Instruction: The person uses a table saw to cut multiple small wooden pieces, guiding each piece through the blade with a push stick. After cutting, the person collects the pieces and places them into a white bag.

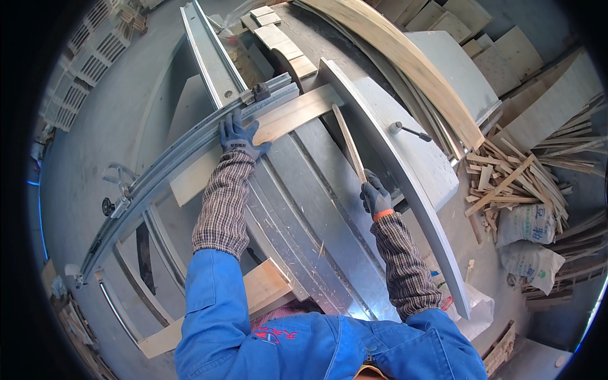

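My left hand (pixel 242 136), in a grey-blue glove, holds a pale wooden board (pixel 297 116) against the metal crosscut fence (pixel 202 136) of a table saw. Its fingers reach up over the fence, and its thumb lies at the board's near end. My right hand (pixel 377 193), also gloved, is closed round a thin wooden stick (pixel 349 140). The stick points away from me, its tip by the board's right end, next to the long rip fence (pixel 396 161). Part of a dark round saw blade (pixel 282 65) shows beyond the board.
Short wood pieces (pixel 282 43) line up past the blade. Another board (pixel 192 177) lies under my left forearm, and a wood block (pixel 268 283) sits near my body. A black-handled lever (pixel 411 131) stands right of the rip fence. Offcuts (pixel 516 180) and white sacks (pixel 527 225) are piled at right.
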`<state>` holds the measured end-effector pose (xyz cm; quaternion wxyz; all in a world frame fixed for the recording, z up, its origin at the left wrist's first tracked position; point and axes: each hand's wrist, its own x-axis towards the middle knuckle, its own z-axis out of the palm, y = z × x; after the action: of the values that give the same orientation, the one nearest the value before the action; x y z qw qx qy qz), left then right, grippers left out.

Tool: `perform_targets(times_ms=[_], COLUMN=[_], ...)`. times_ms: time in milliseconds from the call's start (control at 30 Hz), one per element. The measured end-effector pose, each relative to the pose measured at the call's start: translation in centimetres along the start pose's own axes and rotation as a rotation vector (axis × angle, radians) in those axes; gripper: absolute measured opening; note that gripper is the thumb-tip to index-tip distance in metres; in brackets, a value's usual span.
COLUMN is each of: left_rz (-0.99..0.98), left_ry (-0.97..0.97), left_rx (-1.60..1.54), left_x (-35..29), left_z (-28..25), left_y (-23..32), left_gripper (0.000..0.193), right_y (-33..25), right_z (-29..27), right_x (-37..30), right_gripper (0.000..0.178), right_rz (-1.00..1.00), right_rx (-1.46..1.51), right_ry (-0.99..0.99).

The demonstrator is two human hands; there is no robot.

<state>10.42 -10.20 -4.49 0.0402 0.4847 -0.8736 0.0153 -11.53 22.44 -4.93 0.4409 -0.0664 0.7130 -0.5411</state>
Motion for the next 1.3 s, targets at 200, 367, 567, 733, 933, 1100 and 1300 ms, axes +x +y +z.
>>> perform_targets(times_ms=[200, 367, 567, 733, 933, 1100, 1300], left_rz=[-0.015, -0.023, -0.043, -0.078, -0.082, -0.099, -0.095], left_ry=[-0.013, -0.041, -0.100, -0.196, -0.210, -0.248, -0.243], left_rx=[-0.022, -0.011, -0.011, 0.011, 0.032, 0.048, 0.057], left_x=[2.6, 4.8, 7.5, 8.9, 9.3, 8.5, 6.3], left_z=[0.0, -0.1, -1.3, -2.5, -2.1, -2.7, -2.1], left_y=[-1.2, -2.3, -3.4, -3.3, -4.0, -2.6, -1.3], left_gripper=[0.073, 0.072, 0.072, 0.073, 0.077, 0.077, 0.077], right_y=[-0.8, -2.1, -4.1, -5.2, -2.9, 2.0, 2.3], right_z=[2.2, 4.0, 6.9, 8.3, 7.3, 3.6, 1.4], right_x=[2.2, 4.0, 6.3, 8.5, 7.2, 3.7, -2.2], right_gripper=[0.054, 0.054, 0.055, 0.054, 0.054, 0.057, 0.058], right_rz=[0.006, 0.007, -0.019, -0.033, -0.042, -0.056, 0.045], right_rx=[0.015, -0.016, 0.002, 0.025, 0.059, -0.077, -0.025], right_ry=[0.021, 0.027, 0.009, -0.023, -0.030, 0.015, 0.002])
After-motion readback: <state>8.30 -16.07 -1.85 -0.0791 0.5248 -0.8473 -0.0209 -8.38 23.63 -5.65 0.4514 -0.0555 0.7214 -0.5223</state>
